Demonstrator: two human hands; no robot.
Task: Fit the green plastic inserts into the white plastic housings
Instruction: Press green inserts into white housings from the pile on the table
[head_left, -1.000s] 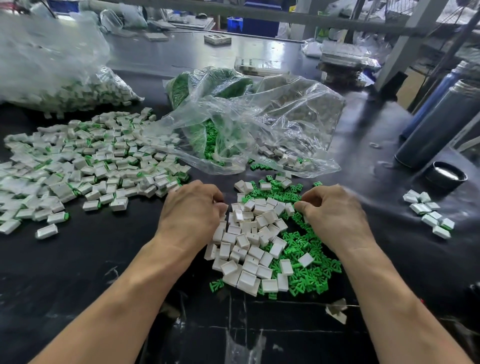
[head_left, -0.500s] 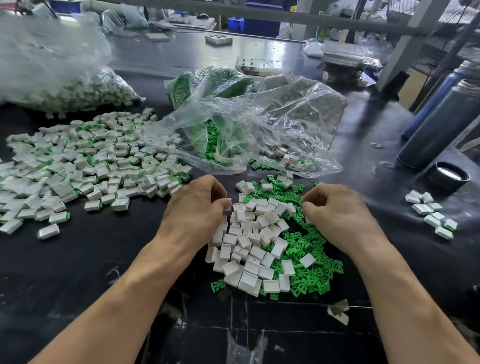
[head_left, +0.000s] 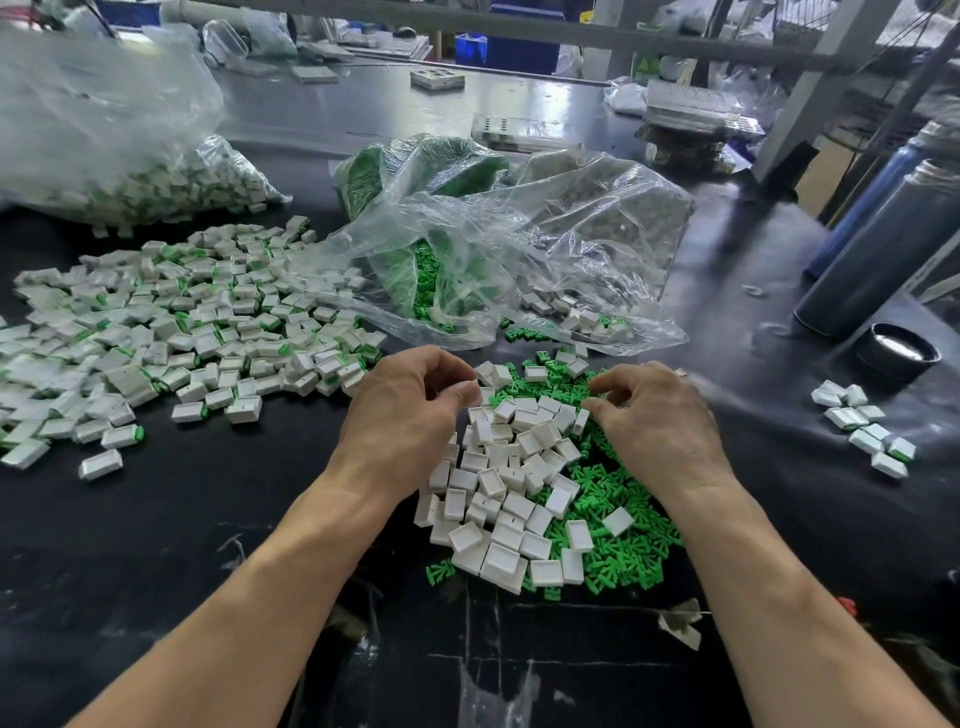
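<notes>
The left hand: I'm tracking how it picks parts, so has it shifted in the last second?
Yes, slightly. The left hand has edged right and away from the person, closer to the clear plastic bag.

Bright, even overhead light glares off the glossy black surface (head_left: 519, 109) and crinkled clear plastic bag (head_left: 545, 234); wide-angle edges bow, the far background perhaps slightly soft.

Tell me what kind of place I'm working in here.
Most likely a small factory assembly bench: loose white housings and green inserts heaped on a black worktable, a spread of finished pieces to the left, and clear bulk bags of parts behind.
</notes>
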